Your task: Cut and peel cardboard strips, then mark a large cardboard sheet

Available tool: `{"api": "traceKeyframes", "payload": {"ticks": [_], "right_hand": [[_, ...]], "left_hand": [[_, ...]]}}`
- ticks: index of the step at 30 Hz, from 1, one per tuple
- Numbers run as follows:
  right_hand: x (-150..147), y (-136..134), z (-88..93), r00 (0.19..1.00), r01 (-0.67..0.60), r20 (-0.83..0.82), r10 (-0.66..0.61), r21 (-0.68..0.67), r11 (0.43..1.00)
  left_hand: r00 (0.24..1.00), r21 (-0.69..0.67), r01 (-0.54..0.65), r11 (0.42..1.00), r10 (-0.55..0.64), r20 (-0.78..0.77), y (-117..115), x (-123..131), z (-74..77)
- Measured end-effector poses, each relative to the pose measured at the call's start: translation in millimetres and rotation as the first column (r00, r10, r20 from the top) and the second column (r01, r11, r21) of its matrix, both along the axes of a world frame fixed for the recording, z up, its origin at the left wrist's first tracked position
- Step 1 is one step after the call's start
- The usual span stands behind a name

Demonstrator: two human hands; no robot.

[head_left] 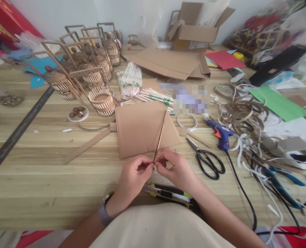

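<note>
My left hand (137,175) and my right hand (175,168) meet at the near edge of a flat cardboard sheet (137,131). Both pinch the near end of a thin dark strip with a patterned edge (160,136), which runs away from me over the cardboard. Under my wrists lies a yellow-and-black utility knife (168,193), partly covered. Black-handled scissors (207,160) rest to the right of my right hand. Beyond them sits a blue glue gun (221,134) with its cord trailing toward me.
Several small woven lanterns with handles (90,77) stand at the back left, near a dish of brown beads (78,113). Bundled chopsticks (129,79) lie behind the cardboard. Coiled strips (243,110) and blue-handled pliers (279,186) clutter the right. A cardboard box (196,32) stands at the back.
</note>
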State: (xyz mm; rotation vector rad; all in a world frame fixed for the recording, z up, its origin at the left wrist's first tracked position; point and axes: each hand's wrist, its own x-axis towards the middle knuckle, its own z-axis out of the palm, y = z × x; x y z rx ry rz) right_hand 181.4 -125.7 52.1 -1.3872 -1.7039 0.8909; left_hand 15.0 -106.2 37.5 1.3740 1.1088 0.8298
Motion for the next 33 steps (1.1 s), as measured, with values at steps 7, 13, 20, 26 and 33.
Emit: {"api": "traceKeyframes", "payload": {"ticks": [7,13,20,26,33], "right_hand": [[-1.8,0.2,-2.8,1.0,-0.008,0.03,0.006,0.051,0.999],[-2.7,-1.3,-3.5,0.999,-0.002,0.037,0.0,0.055,0.998],[-1.9,-1.9,-5.3,0.997,-0.007,0.073,0.001,0.091,0.996],[-3.7,-1.1,-9.0,0.993,-0.017,0.121,-0.001,0.145,0.989],[-3.1,-2.1,-8.4,0.995,-0.035,0.101,0.023,0.119,0.992]], "left_hand": [[0.999,0.063,-0.005,0.998,0.008,-0.046,-1.4,0.3,-1.7],[0.995,0.185,0.0,0.983,0.018,-0.093,-1.1,0.3,-2.1],[0.989,0.397,0.032,0.917,0.03,-0.148,-2.7,-1.7,-7.4],[0.964,0.523,0.076,0.849,0.07,-0.255,-2.7,-2.9,-9.6],[0.943,0.601,0.12,0.79,0.098,-0.317,-1.2,-3.3,-8.4]]}}
